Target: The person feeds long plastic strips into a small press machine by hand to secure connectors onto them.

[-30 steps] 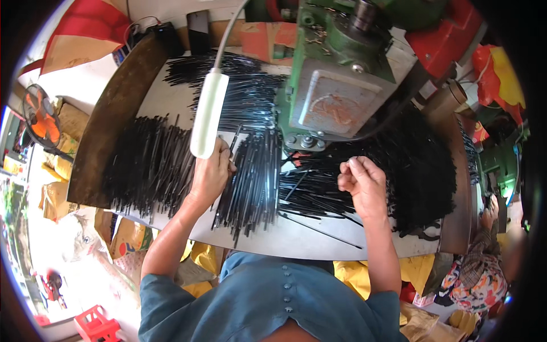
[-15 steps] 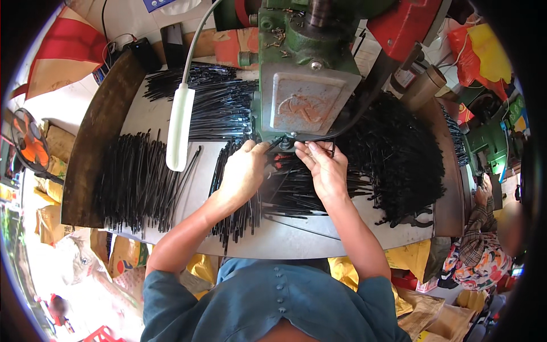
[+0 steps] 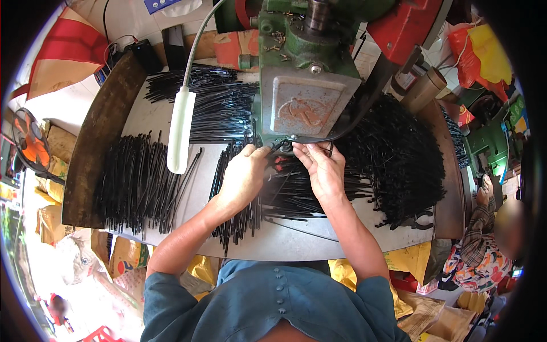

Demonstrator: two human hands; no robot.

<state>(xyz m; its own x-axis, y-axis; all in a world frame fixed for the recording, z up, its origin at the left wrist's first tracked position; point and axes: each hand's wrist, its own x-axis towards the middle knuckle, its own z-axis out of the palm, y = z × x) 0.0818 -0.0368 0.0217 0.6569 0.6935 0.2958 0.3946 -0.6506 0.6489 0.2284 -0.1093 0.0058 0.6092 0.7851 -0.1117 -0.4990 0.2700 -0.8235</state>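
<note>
Both hands meet under the front of a green press machine (image 3: 308, 105). My left hand (image 3: 244, 175) is closed, thumb and forefinger pinching a thin black rod (image 3: 276, 147) at the machine's lower tip. On the other side, my right hand (image 3: 325, 172) has its thumb and forefinger drawn together beside that tip. A short black end of a rod shows between its fingers; the rest of it is hidden. Below the hands lies a loose pile of black rods (image 3: 296, 196), with another bundle (image 3: 235, 225) by my left wrist.
More black rods lie at the left (image 3: 142, 182) and in a large heap (image 3: 399, 159) at the right. A white lamp (image 3: 181, 134) hangs left of the machine. Pliers (image 3: 419, 220) rest near the right edge. A curved rim (image 3: 94, 148) borders the metal table. Another person (image 3: 481, 245) sits far right.
My right hand has shifted slightly left, toward the machine's tip. The left hand keeps its pinch in nearly the same place.
</note>
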